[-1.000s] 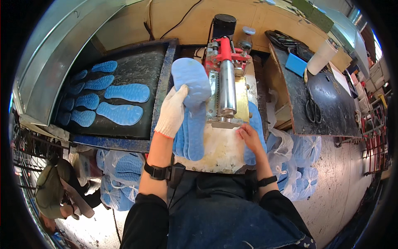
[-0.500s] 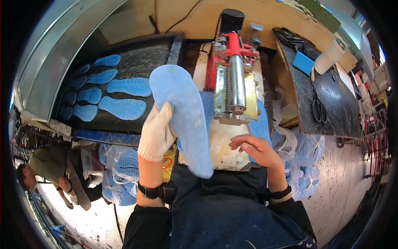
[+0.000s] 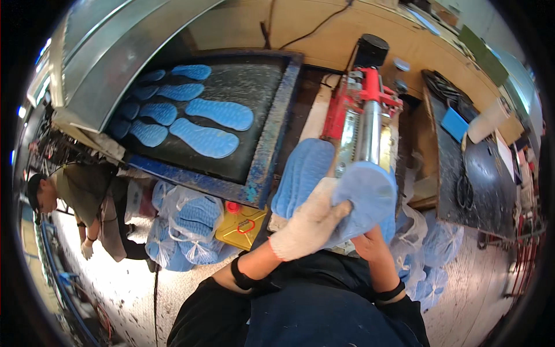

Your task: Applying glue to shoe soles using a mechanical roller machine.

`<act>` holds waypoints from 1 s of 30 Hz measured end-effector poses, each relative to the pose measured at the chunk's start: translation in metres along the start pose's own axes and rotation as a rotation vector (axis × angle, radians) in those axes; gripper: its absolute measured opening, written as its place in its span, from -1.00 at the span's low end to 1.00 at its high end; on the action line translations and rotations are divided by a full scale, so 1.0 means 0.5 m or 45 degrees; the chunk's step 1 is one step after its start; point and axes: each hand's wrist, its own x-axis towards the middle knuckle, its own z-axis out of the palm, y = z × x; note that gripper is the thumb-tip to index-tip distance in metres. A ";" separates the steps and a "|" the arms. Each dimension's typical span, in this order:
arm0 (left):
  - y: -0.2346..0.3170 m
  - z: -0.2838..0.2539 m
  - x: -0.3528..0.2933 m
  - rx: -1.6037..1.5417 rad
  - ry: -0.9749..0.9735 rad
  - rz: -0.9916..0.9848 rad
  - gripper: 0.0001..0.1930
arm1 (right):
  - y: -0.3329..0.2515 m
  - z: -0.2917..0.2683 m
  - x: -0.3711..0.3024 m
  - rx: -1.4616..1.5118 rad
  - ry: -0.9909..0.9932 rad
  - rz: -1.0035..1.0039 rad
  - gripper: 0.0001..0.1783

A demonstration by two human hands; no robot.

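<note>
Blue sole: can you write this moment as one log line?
left hand: gloved, gripping blue sole; right hand: bare, partly hidden behind it; sole stack: beside red machine

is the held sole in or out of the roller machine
Out: the blue sole shows in front of the metal roller, covering its near end.

From a distance, I look through the left one of two wide fisheye cameras on the wearer's head. It faces steeply down and forward, over the dark apron (image 3: 324, 315), so both forearms (image 3: 378, 272) enter from below. The left hand (image 3: 309, 222) and right hand (image 3: 370, 243) are close to my lens; the roller machine (image 3: 370, 124) stands farther ahead. Toward my rim, straight edges bend and blackness rings the view.
</note>
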 end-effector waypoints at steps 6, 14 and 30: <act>0.022 -0.007 0.022 0.977 0.099 0.662 -0.54 | 0.019 0.029 -0.017 1.183 0.044 0.135 -0.37; 0.041 -0.014 0.038 -0.032 -0.369 -0.007 -0.51 | -0.042 -0.009 -0.022 0.673 0.095 0.186 -0.63; 0.007 -0.114 0.054 -0.401 -0.038 0.353 -0.48 | -0.062 -0.356 0.105 -0.978 0.286 0.267 -0.54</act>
